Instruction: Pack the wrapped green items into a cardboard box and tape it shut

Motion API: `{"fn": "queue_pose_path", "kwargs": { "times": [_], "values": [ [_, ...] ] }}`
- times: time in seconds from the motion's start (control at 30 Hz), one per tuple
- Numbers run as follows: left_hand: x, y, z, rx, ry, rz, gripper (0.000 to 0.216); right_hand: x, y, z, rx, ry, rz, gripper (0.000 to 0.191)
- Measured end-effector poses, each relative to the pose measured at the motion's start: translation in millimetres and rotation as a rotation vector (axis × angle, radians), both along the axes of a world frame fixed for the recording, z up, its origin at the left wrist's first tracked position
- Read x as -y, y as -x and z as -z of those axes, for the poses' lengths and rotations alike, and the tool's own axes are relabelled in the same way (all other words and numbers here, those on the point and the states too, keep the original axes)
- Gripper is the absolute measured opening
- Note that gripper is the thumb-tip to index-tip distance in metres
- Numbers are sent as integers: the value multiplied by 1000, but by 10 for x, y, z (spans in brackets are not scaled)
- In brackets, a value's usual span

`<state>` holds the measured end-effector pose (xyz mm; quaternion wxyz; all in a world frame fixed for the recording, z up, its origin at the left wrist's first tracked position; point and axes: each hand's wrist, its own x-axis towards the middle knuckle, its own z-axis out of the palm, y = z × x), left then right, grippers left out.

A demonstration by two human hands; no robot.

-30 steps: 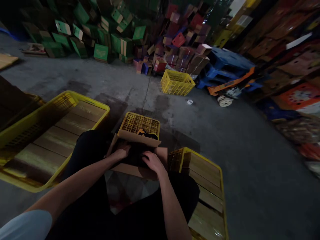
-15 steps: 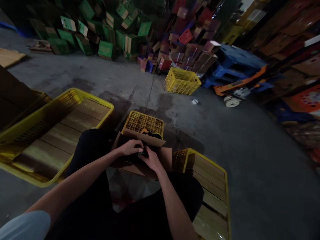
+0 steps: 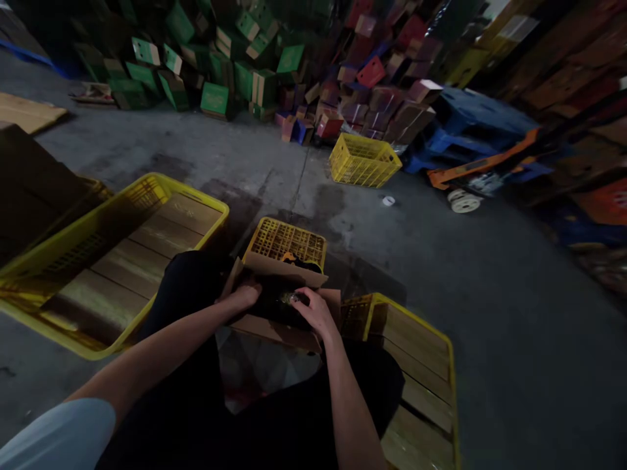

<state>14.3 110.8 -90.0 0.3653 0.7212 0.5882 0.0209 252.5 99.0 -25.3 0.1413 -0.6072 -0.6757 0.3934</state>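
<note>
The left hand (image 3: 247, 295) and right hand (image 3: 316, 312) dip into an open cardboard box (image 3: 274, 329) between two yellow crates (image 3: 59, 335).

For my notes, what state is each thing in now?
Cardboard box: open, far flap raised
Left hand: at box's left end; grip unclear
Right hand: at a shiny item
Left crate: open-topped, holding cartons
Right crate: open-topped, holding cartons
Far crate: open-topped, upright
Blue pallets: stacked
Green boxes: heaped

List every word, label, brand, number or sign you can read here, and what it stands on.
None reads clearly.
Farthest carton in the large yellow crate at left: mark too blurred.
Green box: print too blurred.
Pale label, upper right: too small.
</note>
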Motion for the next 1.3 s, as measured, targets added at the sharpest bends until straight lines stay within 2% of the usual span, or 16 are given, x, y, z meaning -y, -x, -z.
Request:
{"fn": "queue_pose_path", "kwargs": {
  "times": [0.13,0.3,0.4,0.5,0.57,0.67,0.73,0.8,0.87,0.93,1.03,1.2,1.3],
  "values": [
    [-85,35,-72,50,29,-11,12,12,-33,14,2,2,45,33],
    [-220,170,-249,287,-3,-13,16,-14,-115,87,-19,-32,68,34],
    [-215,209,-362,570,77,-180,21,-24,-135,110,14,-79,87,39],
    [-180,206,-501,815,207,-330,26,15,-61,112,1,-35,111,50],
    [-165,193,-599,966,268,-380,28,60,38,106,-45,7,57,49],
    [-155,169,-694,1153,373,-458,33,93,185,83,-158,75,-175,39],
    [-153,147,-700,1196,418,-490,37,74,235,52,-203,106,-254,37],
    [-153,120,-671,1198,422,-503,39,41,243,6,-225,89,-177,39],
    [-156,87,-631,1194,387,-501,39,32,235,-45,-311,105,-26,44],
    [-159,50,-603,1226,342,-500,36,73,239,-90,-479,205,77,46],
    [-156,-3,-606,1326,335,-505,32,194,269,-127,-703,341,147,50],
    [-113,-51,-673,1400,461,-473,43,278,215,-147,-770,226,387,51],
    [-70,-46,-671,1327,510,-390,46,257,129,-146,-738,160,444,53]
  ]
}}
